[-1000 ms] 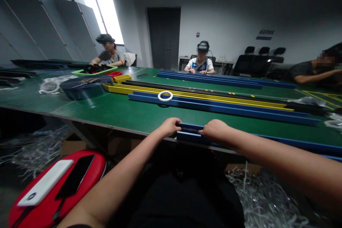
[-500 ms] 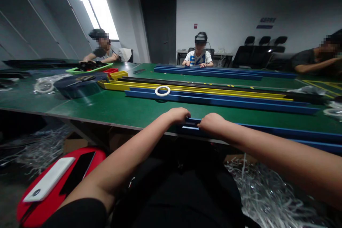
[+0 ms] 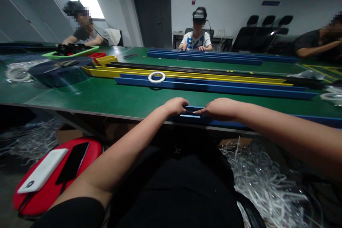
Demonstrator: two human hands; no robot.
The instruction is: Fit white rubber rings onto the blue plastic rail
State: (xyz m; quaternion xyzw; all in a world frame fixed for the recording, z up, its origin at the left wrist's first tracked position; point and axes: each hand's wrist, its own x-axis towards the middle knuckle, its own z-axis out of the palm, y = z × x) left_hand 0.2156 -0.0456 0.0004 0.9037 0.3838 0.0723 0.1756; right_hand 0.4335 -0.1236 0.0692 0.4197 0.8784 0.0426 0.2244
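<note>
The near blue rail (image 3: 190, 116) lies along the front edge of the green table (image 3: 114, 99), directly under both hands and running off to the right beneath the right forearm. The left hand (image 3: 178, 107) is at the rail's left part, its fingers and thumb curled to a narrow gap at the upper edge (whether they close on it, I cannot tell). The right hand (image 3: 213, 109) is just to the right, most fingers folded and the index finger reaching left into the channel; whether it pinches anything there is too small to tell. A short stretch of rail shows between the two hands.

Beyond them, well apart from the fingers, lies another blue rail (image 3: 240, 90) with a white ring (image 3: 156, 81) on it (it looks like a roll of tape). Yellow rails (image 3: 107, 73) and black strips (image 3: 149, 67) lie behind that. To the left are a large dark roll (image 3: 58, 76) and a green-rimmed tray (image 3: 93, 50). Across the table, a person (image 3: 197, 39) rests both hands by more blue rails (image 3: 203, 56).
</note>
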